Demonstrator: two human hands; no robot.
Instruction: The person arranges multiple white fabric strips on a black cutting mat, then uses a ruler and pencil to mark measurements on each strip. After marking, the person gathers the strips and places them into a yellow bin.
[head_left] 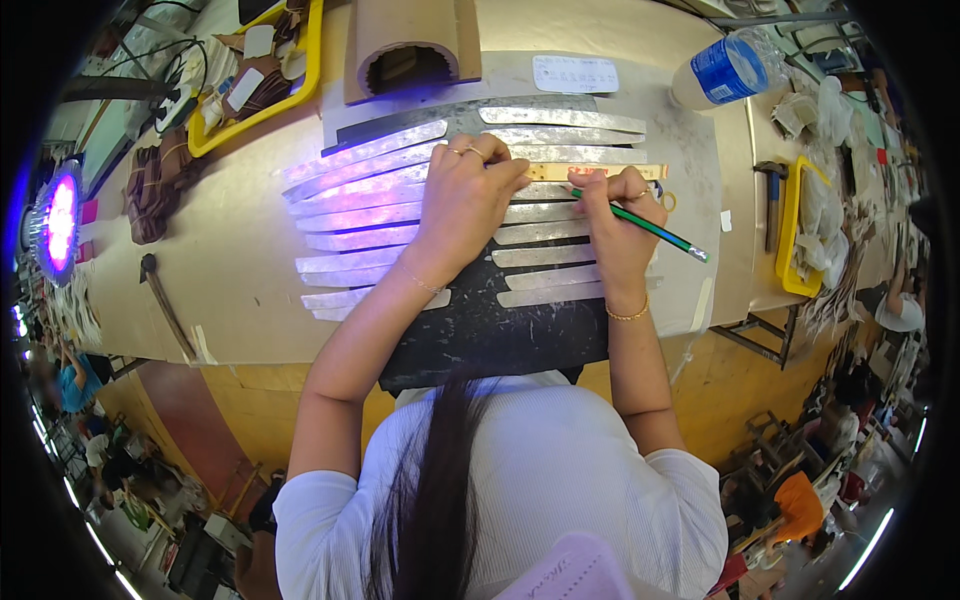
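My left hand (468,190) is bent over the strips, its fingertips pressed together at the left end of a narrow yellow ruler-like strip (595,170). In my right hand (622,215) a green and black pencil (655,228) is gripped, its eraser end pointing down to the right. The pencil tip sits beside the yellow strip's lower edge. Silvery, slightly curved flat strips (565,118) lie in two columns on a black board (500,345), under and around both hands. A small yellowish ring (668,201) shows by my right hand; what it belongs to is hidden.
A cardboard half-tube (415,40) and a written paper slip (575,74) lie at the back. Left are a yellow basket (316,60), brown bundles (158,190), a hammer-like tool (165,300) and a glowing lamp (62,222). Right are a bottle (725,72), a hammer (772,205) and a yellow tray (790,240).
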